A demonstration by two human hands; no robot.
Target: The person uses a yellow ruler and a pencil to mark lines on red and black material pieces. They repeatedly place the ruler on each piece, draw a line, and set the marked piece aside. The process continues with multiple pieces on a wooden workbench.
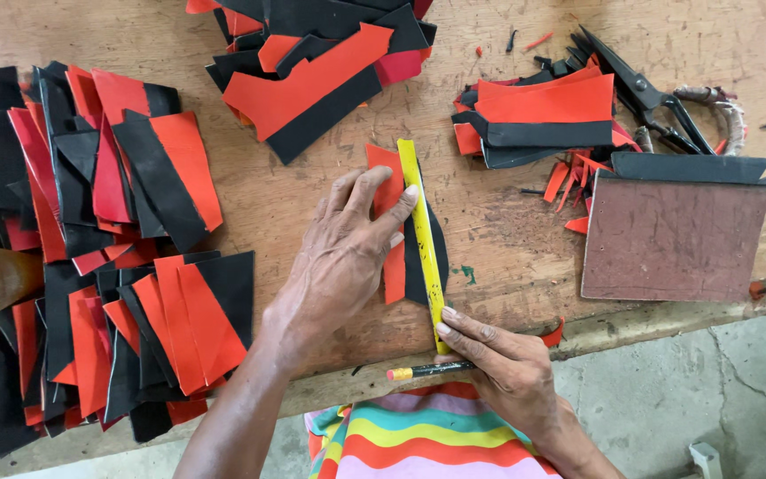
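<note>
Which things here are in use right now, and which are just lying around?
In use: left hand, right hand, flat yellow ruler, red-and-black cut piece, black pencil.

Lying about: black scissors, brown rectangular board, stacked red-and-black pieces.

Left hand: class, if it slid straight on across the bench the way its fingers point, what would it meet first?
The left hand points up and to the right. Its fingertips already rest on the yellow ruler and the red-and-black piece. Beyond lies bare wooden bench, then probably the small red-and-black stack.
</note>
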